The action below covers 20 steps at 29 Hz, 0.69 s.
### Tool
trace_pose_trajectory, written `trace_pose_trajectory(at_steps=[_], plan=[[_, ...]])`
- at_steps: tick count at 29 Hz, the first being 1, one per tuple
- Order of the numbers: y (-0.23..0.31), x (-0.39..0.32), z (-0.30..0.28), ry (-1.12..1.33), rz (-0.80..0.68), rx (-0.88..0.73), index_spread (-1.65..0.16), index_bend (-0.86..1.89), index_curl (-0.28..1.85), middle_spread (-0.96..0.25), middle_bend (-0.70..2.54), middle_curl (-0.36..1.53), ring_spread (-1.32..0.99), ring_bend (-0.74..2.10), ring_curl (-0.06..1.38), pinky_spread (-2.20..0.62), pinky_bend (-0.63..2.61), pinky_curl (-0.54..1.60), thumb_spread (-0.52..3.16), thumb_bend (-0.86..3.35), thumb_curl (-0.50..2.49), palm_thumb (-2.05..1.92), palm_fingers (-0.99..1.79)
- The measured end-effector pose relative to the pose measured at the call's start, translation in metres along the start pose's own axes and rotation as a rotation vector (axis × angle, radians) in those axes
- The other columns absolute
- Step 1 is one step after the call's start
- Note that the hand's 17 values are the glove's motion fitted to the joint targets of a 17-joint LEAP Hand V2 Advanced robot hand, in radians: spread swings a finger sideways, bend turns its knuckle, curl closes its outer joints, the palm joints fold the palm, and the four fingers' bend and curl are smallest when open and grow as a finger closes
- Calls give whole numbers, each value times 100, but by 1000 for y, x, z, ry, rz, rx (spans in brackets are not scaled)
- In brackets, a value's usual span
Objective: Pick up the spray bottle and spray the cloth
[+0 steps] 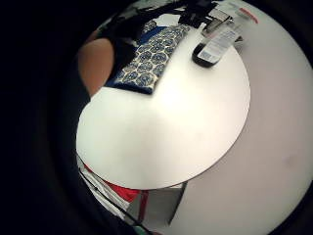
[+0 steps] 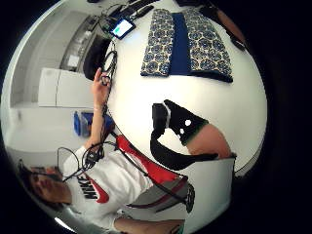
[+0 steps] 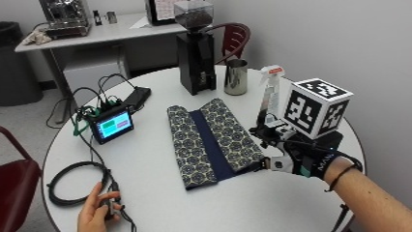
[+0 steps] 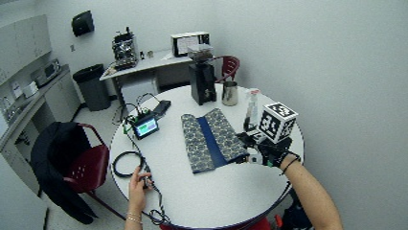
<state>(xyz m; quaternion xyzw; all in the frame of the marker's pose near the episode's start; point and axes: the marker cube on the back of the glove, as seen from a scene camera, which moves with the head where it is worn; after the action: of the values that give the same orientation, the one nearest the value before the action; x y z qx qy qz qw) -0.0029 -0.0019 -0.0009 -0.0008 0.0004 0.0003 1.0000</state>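
A folded blue patterned cloth (image 3: 209, 142) lies flat in the middle of the round white table (image 3: 161, 203). The clear spray bottle (image 3: 270, 94), with a white and red trigger head, stands upright to the right of the cloth, near the table's far right edge. My gloved right hand (image 3: 293, 154) hovers just above the table beside the cloth's right edge and in front of the bottle, holding nothing, its fingers relaxed. The palm views show the cloth (image 1: 151, 58) and the bottle (image 1: 217, 44) a short way off, and a straight gloved finger (image 2: 178, 122).
A black coffee grinder (image 3: 196, 48) and a metal cup (image 3: 235, 77) stand behind the cloth. A small screen device (image 3: 112, 124) with cables sits on the left. A bare left hand (image 3: 96, 212) rests by a coiled cable (image 3: 74, 183) at the front left.
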Motion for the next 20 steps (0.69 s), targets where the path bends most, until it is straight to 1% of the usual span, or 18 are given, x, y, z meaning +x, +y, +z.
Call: trace_pose_trajectory(at_steps=[5, 8, 10, 16, 20], plan=[[-14, 1, -2, -8, 12, 14, -26, 13, 10, -2, 31, 14, 3, 36, 15, 16, 41, 16, 64, 28, 12, 50, 56], [-22, 16, -2, -41, 60, 27, -30, 14, 13, -3, 32, 17, 3, 36, 18, 18, 41, 19, 76, 27, 13, 52, 54], [-27, 32, -3, -108, 114, 43, -31, 13, 14, -3, 32, 19, 4, 36, 19, 19, 40, 21, 82, 26, 14, 53, 54], [-50, 78, -6, -410, 278, 134, -34, 10, 15, -4, 35, 24, 2, 40, 22, 19, 40, 23, 94, 22, 17, 56, 59], [-65, 103, 3, -473, 366, 159, -34, 8, 15, -4, 35, 26, 2, 43, 25, 18, 42, 25, 98, 20, 19, 58, 61]])
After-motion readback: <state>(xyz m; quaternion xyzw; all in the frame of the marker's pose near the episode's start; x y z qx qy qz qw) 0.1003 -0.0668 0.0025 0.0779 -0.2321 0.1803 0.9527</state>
